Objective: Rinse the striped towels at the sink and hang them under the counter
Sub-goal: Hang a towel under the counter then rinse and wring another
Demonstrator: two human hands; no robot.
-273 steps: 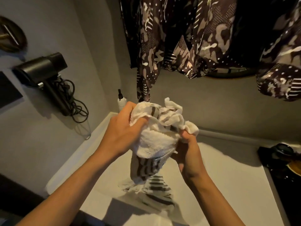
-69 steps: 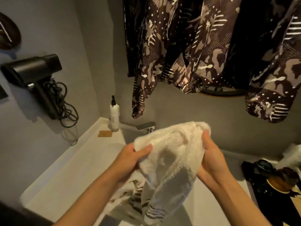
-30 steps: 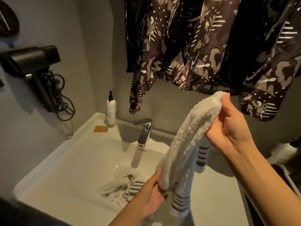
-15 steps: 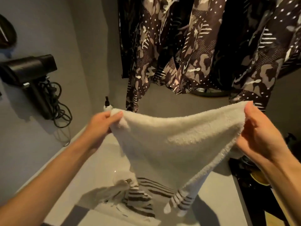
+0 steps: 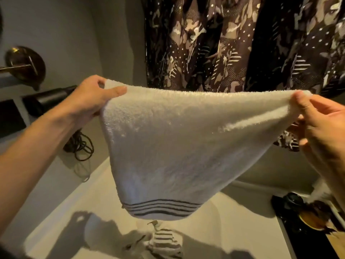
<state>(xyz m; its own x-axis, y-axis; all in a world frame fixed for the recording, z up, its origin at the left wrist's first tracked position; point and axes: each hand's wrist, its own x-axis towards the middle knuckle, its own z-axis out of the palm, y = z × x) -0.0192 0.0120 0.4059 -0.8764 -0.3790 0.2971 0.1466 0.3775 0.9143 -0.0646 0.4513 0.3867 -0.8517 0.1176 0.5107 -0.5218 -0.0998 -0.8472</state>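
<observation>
My left hand pinches the towel's upper left corner, thumb lying along the front of the cloth and fingers curled behind it, forearm reaching up from the lower left. The towel hangs spread in front of me above the sink, its top edge stretched level from left to right and its length dropping straight down. The dark stripes run crosswise along the bottom hem. I can read no label or writing on it. Below the hem, a second towel lies crumpled in the basin. My right hand pinches the upper right corner between thumb and fingertips, wrist coming in from the right edge.
</observation>
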